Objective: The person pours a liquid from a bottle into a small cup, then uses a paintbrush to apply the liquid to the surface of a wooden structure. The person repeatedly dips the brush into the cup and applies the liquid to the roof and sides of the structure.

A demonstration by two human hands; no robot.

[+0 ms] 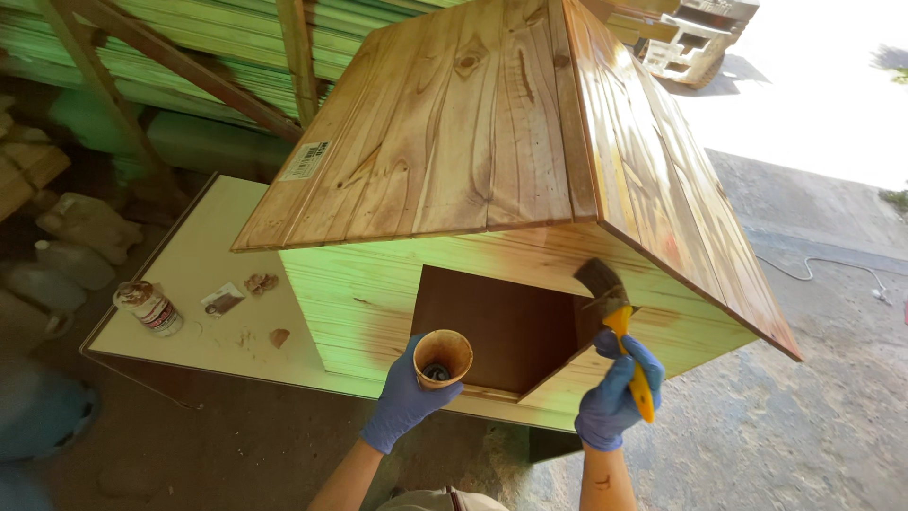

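Observation:
A wooden doghouse (492, 180) with a sloped plank roof stands on a pale board (189, 274). My left hand (405, 396), in a blue glove, holds a small stained cup (443, 358) just in front of the doghouse's dark doorway (497, 326). My right hand (615, 393), also gloved in blue, grips a yellow-handled paintbrush (619, 326). Its dark bristles touch the front wall under the roof edge, right of the doorway. The roof's right slope looks glossy and wet.
A stained can (148, 308) lies on the pale board at the left, near a small card and some scraps. Green planks and slanted wooden beams (189, 66) stand behind. A white cable (832, 270) runs over the concrete at the right. Bags sit at the far left.

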